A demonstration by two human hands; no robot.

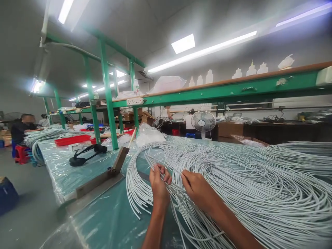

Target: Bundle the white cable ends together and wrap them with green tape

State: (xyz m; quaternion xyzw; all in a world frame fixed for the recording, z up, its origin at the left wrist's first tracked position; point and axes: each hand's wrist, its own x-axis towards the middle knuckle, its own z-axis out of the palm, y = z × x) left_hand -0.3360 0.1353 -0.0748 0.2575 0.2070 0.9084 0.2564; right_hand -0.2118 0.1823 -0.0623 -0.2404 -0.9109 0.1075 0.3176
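Observation:
A big heap of thin pale grey cables [241, 183] lies in loops over the right half of the workbench. My left hand [158, 183] is closed around a small bunch of cables [152, 162], whose ends stick up past the fingers. To its right, my right hand [195, 186] pinches a cable [168, 165] between thumb and fingers, near the same bunch. Cut cable ends [137, 207] hang in a curve left of my left wrist. Which strands run through my right palm is hidden.
A hinged cutter with a long arm [103, 176] sits on the bench at left, with black headphones [86, 154] and a red tray [72, 140] behind. A green shelf [220, 86] with white bottles spans above. A fan [203, 121] and people are further back.

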